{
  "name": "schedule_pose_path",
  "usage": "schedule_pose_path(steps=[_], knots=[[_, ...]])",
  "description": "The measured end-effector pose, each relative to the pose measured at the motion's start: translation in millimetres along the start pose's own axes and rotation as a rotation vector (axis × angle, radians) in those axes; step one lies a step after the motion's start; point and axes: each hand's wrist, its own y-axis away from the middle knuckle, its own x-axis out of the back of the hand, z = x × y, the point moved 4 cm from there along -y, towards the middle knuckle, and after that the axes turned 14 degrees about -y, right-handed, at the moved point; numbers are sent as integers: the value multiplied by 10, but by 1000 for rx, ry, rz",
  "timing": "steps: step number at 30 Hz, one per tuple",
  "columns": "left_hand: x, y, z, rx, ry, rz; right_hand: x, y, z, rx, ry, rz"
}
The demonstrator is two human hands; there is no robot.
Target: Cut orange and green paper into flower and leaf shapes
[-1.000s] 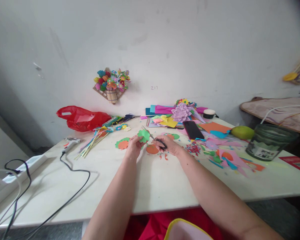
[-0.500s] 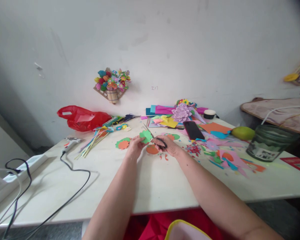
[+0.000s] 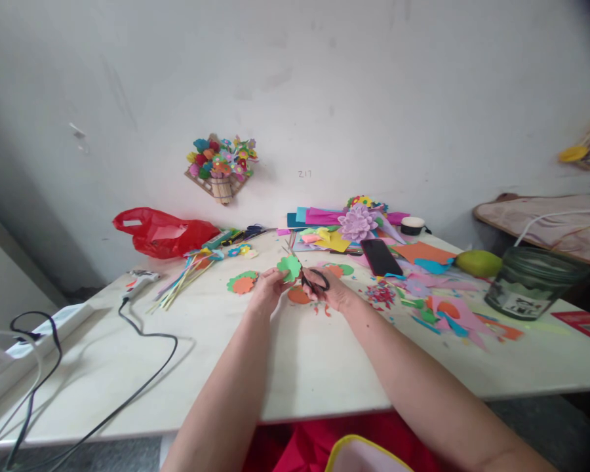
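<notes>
My left hand (image 3: 266,288) pinches a green flower-shaped foam piece (image 3: 289,267) above the white table (image 3: 295,367). My right hand (image 3: 330,291) grips black-handled scissors (image 3: 311,278), whose blades reach into the green piece. An orange round cut-out (image 3: 297,296) lies on the table just under both hands. To the left lies a green and orange flower cut-out (image 3: 241,283).
A black phone (image 3: 379,256), coloured foam sheets (image 3: 324,219), a purple paper flower (image 3: 356,222) and scraps (image 3: 442,308) fill the right side. A green glass jar (image 3: 531,280), a green fruit (image 3: 478,263), a red bag (image 3: 164,233), coloured sticks (image 3: 181,278), a glue gun (image 3: 140,280) with a black cable (image 3: 142,337).
The green piece has shifted slightly right and been turned in my left hand. The scissors have moved closer into it.
</notes>
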Motion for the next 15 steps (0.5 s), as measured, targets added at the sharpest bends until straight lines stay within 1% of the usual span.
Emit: schedule_pose_path(steps=[9,15], knots=[[-31,14,-7,-3,-40,-23,-23,-4,11,4,-43,-11],[-58,36,13,-4,-56,-8,-34,9,0,34,-7,50]])
